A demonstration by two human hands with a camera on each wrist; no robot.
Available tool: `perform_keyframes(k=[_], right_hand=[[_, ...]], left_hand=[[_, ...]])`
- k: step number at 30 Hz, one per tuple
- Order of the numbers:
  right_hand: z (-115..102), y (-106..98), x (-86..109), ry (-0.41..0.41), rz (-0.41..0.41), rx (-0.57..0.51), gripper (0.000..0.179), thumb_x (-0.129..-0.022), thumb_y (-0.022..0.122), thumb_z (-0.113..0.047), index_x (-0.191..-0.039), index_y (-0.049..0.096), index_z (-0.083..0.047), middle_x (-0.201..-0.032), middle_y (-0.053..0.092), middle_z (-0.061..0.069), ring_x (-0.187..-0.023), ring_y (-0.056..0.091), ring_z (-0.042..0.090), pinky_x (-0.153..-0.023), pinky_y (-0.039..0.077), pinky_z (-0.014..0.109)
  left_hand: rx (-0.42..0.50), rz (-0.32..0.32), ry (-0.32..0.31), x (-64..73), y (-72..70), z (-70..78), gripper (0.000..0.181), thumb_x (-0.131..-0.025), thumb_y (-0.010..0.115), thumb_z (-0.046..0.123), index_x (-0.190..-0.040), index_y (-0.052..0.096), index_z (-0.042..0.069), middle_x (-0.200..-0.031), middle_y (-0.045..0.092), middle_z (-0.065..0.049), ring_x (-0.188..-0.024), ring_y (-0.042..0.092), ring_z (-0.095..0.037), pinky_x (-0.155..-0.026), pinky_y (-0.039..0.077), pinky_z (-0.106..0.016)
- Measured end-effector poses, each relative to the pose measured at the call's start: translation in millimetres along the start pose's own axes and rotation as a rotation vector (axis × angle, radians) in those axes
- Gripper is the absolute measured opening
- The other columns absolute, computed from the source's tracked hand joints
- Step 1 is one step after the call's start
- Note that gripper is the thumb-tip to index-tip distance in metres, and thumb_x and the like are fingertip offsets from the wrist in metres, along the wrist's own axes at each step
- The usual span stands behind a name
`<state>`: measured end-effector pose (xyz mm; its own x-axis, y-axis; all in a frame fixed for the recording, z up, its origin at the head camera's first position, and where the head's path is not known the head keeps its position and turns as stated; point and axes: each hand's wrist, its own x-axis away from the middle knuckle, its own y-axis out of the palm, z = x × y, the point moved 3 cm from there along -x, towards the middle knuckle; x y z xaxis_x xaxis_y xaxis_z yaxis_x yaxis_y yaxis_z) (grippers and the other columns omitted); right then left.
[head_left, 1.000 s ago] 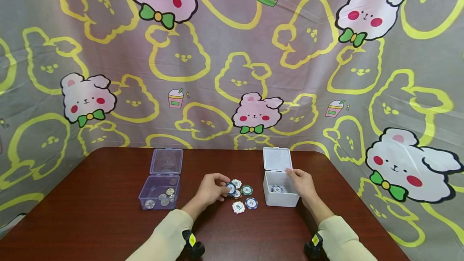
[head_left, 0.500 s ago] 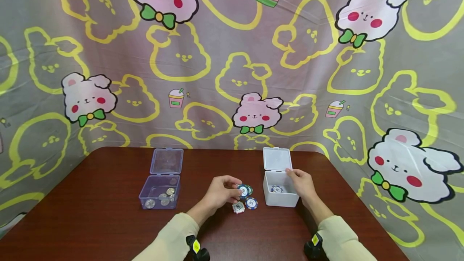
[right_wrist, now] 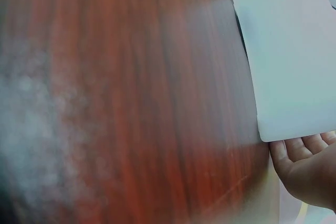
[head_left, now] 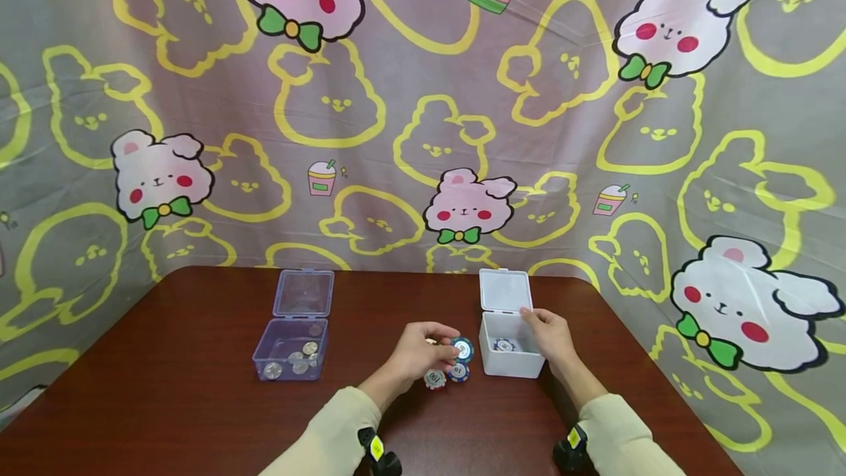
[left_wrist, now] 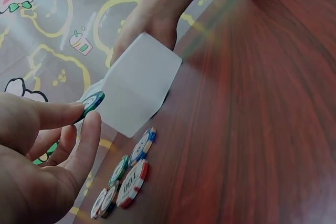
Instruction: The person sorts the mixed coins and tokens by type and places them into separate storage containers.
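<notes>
While nearly closed, left fingers (left_wrist: 88,142) pinch a chip (head_left: 465,349).

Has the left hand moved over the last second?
Yes. In the head view, the left hand, pinching a chip, has moved right, closer to the white box.

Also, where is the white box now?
In the head view, the white box stands right of the loose chips, the right hand gripping its right side.
</notes>
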<state>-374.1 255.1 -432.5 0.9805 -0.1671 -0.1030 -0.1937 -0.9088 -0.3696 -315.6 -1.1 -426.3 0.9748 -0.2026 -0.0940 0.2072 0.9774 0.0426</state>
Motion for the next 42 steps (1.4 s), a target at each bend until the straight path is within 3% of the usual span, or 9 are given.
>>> perform_keyframes(k=[8,20,42], right_hand=[[0,0,0.7,0.004,-0.001,0.007,0.046,-0.103,0.059,-0.03,-0.119,0.063,0.013,-0.113,0.06,0.022,-0.104,0.047,0.031,-0.082,0.037,0.039],[-1,0,0.3,0.025,-0.013,-0.001,0.048,-0.103,0.058,-0.031,-0.122,0.062,0.012,-0.121,0.058,0.024,-0.11,0.046,0.033,-0.089,0.037,0.043],[-1,0,1.1,0.019,-0.007,0.007,0.046,-0.103,0.058,-0.03,-0.122,0.062,0.012,-0.122,0.059,0.026,-0.111,0.048,0.034,-0.092,0.038,0.045]], left_hand=[[0.092,-0.009,-0.004,-3.8,8.6,-2.8,0.028,-0.083,0.073,-0.011,-0.11,0.067,-0.012,-0.085,0.055,-0.009,-0.062,0.067,-0.018,-0.065,0.06,-0.036],[0.209,-0.004,-0.022,-8.1,22.7,-5.9,0.028,-0.086,0.068,-0.013,-0.114,0.064,-0.014,-0.083,0.061,-0.01,-0.065,0.069,-0.02,-0.067,0.06,-0.037],[0.357,-0.006,-0.053,-16.2,44.2,2.3,0.031,-0.087,0.066,-0.012,-0.118,0.061,-0.013,-0.089,0.07,-0.016,-0.069,0.071,-0.021,-0.07,0.06,-0.036]])
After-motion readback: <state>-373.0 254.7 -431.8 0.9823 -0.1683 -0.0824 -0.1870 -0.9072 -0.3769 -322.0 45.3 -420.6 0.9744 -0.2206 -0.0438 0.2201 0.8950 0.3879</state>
